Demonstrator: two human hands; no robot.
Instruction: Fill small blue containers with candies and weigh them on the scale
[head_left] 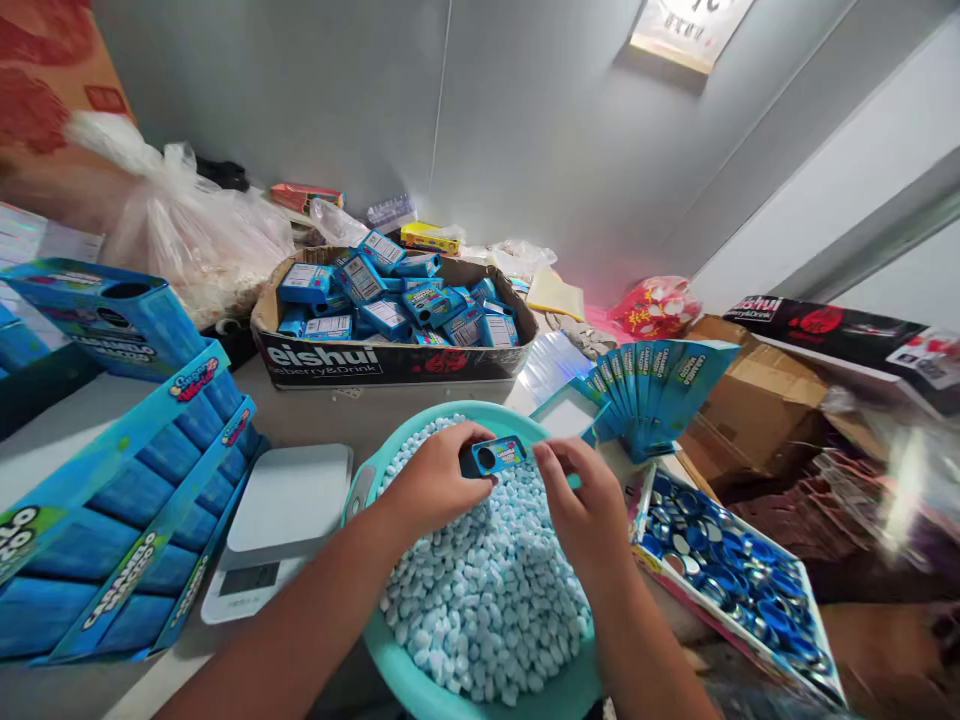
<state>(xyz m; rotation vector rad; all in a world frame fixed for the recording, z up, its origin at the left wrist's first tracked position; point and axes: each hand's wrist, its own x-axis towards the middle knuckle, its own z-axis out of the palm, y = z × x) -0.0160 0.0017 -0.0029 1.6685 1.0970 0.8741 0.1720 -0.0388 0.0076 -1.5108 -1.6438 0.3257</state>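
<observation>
Near the tub's (388, 662) far rim, your left hand (442, 475) pinches a box (506, 454), seemingly being prepared, so steady it beside your right hand's (589, 495) bunched fingertips, grip unclear.

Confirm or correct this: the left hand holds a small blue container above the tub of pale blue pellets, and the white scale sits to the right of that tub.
The scale's side is wrong: the head view shows the white scale to the left of the tub. The left hand does hold the small blue container above the pale blue pellets.
</observation>
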